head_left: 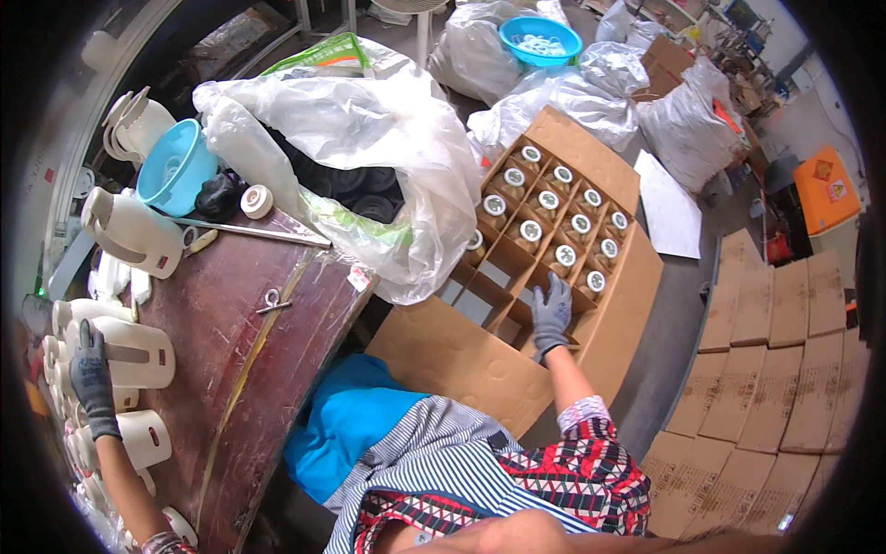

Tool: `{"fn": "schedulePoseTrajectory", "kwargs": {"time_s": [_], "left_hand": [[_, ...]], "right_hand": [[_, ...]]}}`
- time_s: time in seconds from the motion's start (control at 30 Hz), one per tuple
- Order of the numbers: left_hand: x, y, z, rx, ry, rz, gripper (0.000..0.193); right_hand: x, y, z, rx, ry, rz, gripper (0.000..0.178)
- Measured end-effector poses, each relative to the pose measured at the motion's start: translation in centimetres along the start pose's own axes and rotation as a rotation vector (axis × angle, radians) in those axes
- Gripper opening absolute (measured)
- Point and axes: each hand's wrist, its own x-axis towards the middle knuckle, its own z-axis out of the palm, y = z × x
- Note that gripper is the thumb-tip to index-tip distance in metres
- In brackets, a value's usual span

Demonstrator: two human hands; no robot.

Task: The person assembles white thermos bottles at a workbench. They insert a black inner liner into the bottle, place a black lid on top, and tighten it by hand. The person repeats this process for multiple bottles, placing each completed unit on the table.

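My left hand (pixel 91 377), in a grey work glove, lies with fingers stretched out on the upper side of a white plastic jug (pixel 143 354) lying on its side. More white jugs (pixel 146 438) crowd the table's left edge around it. My right hand (pixel 552 316), gloved the same, reaches over an open cardboard carton (pixel 434 346) with its fingers apart. The carton's divider (pixel 482 288) makes square cells. Several glass bottles with round white tops (pixel 565 256) stand in its far cells, just beyond my right fingertips. Some near cells hold no bottle.
A dark red worn tabletop (pixel 240 342) bears a blue basin (pixel 175 166) and a metal ring pin (pixel 273 301). A plastic sack (pixel 406 111) of black round parts stands beside the carton. Stacked cartons (pixel 738 388) line the right. Bulging sacks (pixel 688 120) stand behind.
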Motion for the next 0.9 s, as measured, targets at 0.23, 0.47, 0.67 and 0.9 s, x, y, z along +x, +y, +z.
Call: {"fn": "schedulePoseTrajectory", "kwargs": {"time_s": [0.23,0.47,0.67,0.9], "left_hand": [[-12.9,3.2,-11.5,-0.403,-0.013,-0.579,0.044],[-29.5,21.6,-9.3,-1.305,-0.469,-0.989,0.032],[-28.0,26.7,-11.7,-1.25,-0.707,-0.731,0.032],[-14.3,27.4,-23.5,-1.066,-0.07,-0.348,0.065]], "right_hand": [[10.2,-4.5,8.5,0.05,-0.43,-0.306,0.06],[11.9,-8.7,15.0,-0.249,-0.783,-0.355,0.057],[17.9,-11.8,3.6,-0.097,-0.668,-0.606,0.06],[17.0,-25.9,-25.2,0.172,-0.787,-0.938,0.089]]}}
